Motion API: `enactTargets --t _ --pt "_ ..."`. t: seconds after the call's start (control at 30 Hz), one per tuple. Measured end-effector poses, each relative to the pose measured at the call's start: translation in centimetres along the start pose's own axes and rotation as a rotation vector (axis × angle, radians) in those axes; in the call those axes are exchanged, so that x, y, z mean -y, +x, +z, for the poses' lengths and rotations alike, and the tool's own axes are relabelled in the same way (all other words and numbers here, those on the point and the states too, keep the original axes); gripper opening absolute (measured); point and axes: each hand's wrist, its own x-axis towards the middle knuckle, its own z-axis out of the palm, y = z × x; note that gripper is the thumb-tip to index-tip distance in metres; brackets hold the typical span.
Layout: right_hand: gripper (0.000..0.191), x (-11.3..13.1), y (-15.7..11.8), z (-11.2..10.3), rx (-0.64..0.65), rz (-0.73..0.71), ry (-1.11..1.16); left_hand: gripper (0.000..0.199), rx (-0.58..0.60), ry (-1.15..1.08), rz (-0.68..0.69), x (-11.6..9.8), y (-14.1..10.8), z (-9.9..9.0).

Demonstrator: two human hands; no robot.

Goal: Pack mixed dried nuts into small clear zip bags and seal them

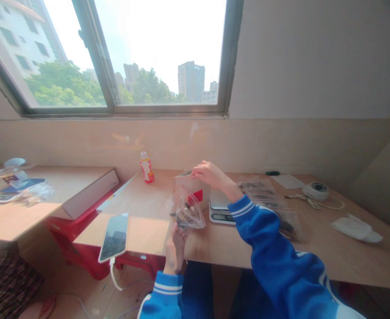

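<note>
The left hand grips a filled plastic bag, the right hand rests open on a cardboard box, and more filled bags lie beside the kitchen scale.

The plastic bag is thin, clear and glossy, above a smooth, matt plywood tabletop. At three o'clock from it, the kitchen scale is smooth plastic; at nine o'clock, the phone shows glossy glass.

Blue sleeves with white stripes
</note>
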Motion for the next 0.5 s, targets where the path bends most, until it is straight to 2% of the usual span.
enactTargets --t 0.07,0.13,0.2,0.23,0.3,0.37,0.5 --pt "0.016 0.6 -0.4 -0.1 -0.058 -0.036 0.040 0.038 0.043 -0.013 0.016 0.1 -0.2 0.1" --pt "0.014 1.6 -1.1 -0.3 -0.180 -0.049 0.104 0.042 0.081 -0.012 0.025 0.2 -0.4 0.4" --pt "0.013 2.7 -1.9 -0.5 -0.275 -0.011 0.191 0.044 0.102 -0.011 0.024 0.3 -0.6 0.7" --pt "0.011 3.2 -2.4 -0.7 -0.275 0.021 0.242 0.044 0.107 -0.014 0.028 0.4 -0.7 0.8" --pt "0.012 3.9 -3.3 -1.0 -0.189 0.089 0.341 0.044 0.114 -0.027 0.038 0.5 -0.8 0.9" --pt "0.016 4.0 -4.2 -0.9 -0.042 0.130 0.404 0.045 0.112 -0.047 0.046 0.7 -0.7 1.0" --pt "0.019 3.3 -5.6 0.7 0.216 0.106 0.487 0.045 0.095 -0.077 0.042 1.3 -0.5 0.7"
